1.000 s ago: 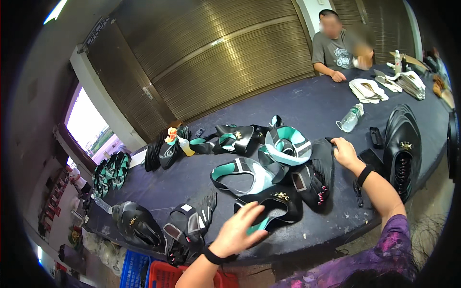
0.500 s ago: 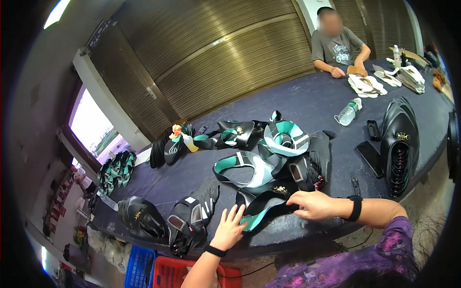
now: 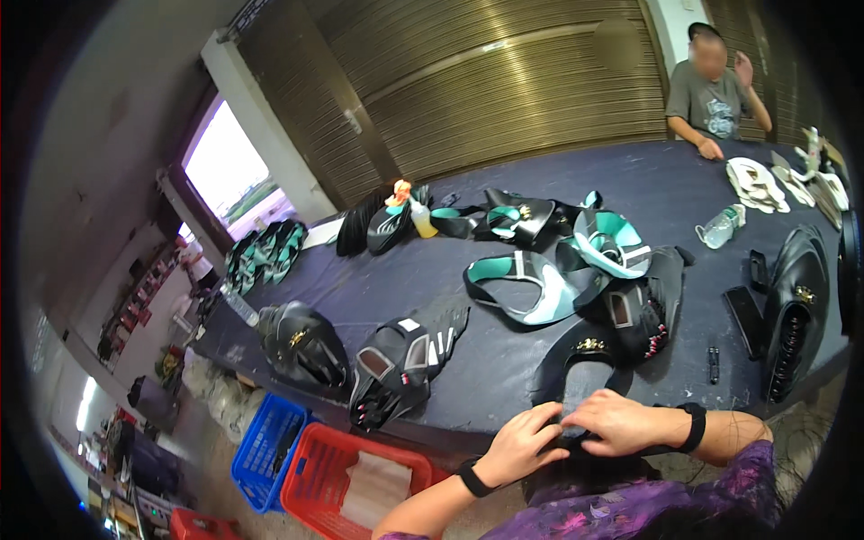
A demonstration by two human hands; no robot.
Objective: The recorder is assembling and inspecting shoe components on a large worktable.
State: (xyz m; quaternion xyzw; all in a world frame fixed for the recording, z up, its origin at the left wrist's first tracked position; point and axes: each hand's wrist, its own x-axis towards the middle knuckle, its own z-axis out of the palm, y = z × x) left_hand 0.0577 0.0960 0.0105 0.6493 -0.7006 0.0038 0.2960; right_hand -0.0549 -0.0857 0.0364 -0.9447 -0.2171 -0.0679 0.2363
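Observation:
A black shoe upper [image 3: 569, 346] with a gold ornament lies at the table's front edge, its open end toward me. My left hand [image 3: 524, 443] and my right hand [image 3: 615, 423] are close together at that end, fingers bent and closed on its edges; the fingertips partly hide what they pinch. Just beyond lie a turquoise-lined upper [image 3: 531, 310], another lined upper [image 3: 615, 247] on the pile, and black mesh uppers [image 3: 637, 315] with red-and-white trim. More mesh uppers [image 3: 402, 364] lie to the left, beside a stack of black uppers [image 3: 304, 346].
On the right are a nested stack of black uppers [image 3: 799, 310], a phone [image 3: 745, 321], a small black tool [image 3: 714, 364] and a plastic bottle [image 3: 722, 227]. A person [image 3: 715, 99] sits across the table. Red [image 3: 310, 468] and blue [image 3: 261, 454] crates stand below the front edge.
The black upper has been turned and drawn nearer to me, and my hands have come together at its end. My view has shifted left. The person across has raised one hand.

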